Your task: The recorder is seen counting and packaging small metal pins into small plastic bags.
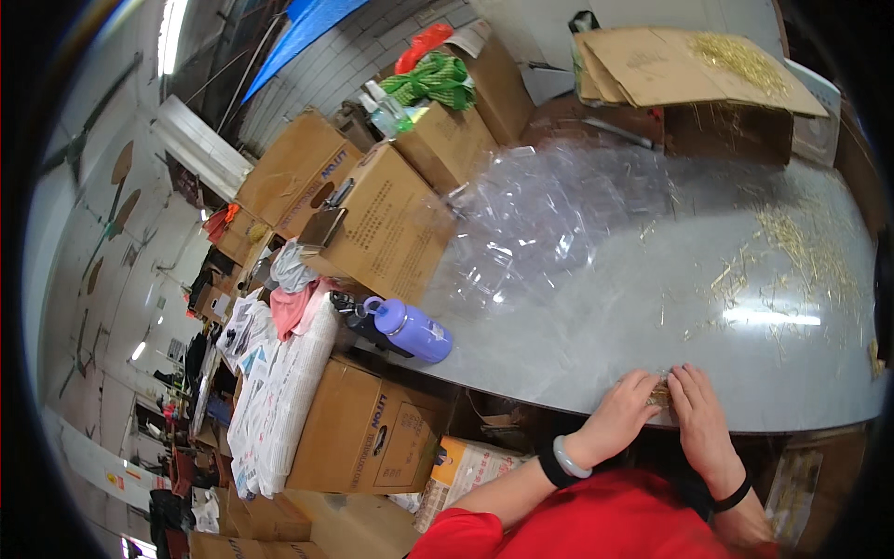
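Note:
At the near edge of the grey table [596, 349], my left hand [622, 412] and my right hand [698, 415] come close together. Between them sits a small bundle of thin golden pieces [660, 393], and the fingers of both hands close on it from either side. My fingers partly cover the bundle. Loose golden pieces [787, 242] of the same look, like straw or thin pins, lie scattered over the right side of the tabletop. A pale bangle and a black band circle my left wrist; another black band is on the right.
Clear plastic trays or bags [531, 224] are heaped across the table's far left. A purple bottle [414, 331] lies tilted by the left edge. At the far right, flattened cardboard [652, 70] carries more golden pieces. Cardboard boxes [386, 224] stand along the left.

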Action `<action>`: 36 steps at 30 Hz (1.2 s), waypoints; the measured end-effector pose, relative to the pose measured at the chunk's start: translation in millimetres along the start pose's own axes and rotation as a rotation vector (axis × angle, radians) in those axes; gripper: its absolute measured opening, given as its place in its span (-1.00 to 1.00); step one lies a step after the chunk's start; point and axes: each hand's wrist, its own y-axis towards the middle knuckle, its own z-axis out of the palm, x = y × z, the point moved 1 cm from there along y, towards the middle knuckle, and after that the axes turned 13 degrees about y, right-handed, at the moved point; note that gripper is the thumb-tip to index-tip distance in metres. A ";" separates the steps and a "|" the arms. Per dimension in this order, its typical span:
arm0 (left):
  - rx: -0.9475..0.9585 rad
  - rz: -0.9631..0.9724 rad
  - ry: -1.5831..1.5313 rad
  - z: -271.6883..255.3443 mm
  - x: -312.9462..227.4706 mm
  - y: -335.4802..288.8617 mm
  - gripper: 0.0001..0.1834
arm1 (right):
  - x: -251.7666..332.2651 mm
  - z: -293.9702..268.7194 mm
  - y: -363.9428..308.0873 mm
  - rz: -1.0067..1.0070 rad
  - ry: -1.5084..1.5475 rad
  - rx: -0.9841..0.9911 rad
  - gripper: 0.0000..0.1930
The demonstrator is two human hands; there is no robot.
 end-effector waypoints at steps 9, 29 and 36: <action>-0.455 -0.189 0.658 -144.8 112.7 112.3 -0.64 | -0.7 3.9 9.4 0.032 0.031 -0.132 -0.57; -0.140 -0.424 0.020 -60.2 44.6 -14.6 -0.44 | -5.1 0.9 11.1 0.089 0.147 -0.185 -0.55; -0.005 -0.572 0.100 -56.2 52.5 -7.3 -0.60 | -8.5 -15.4 7.1 0.096 0.228 -0.042 -0.52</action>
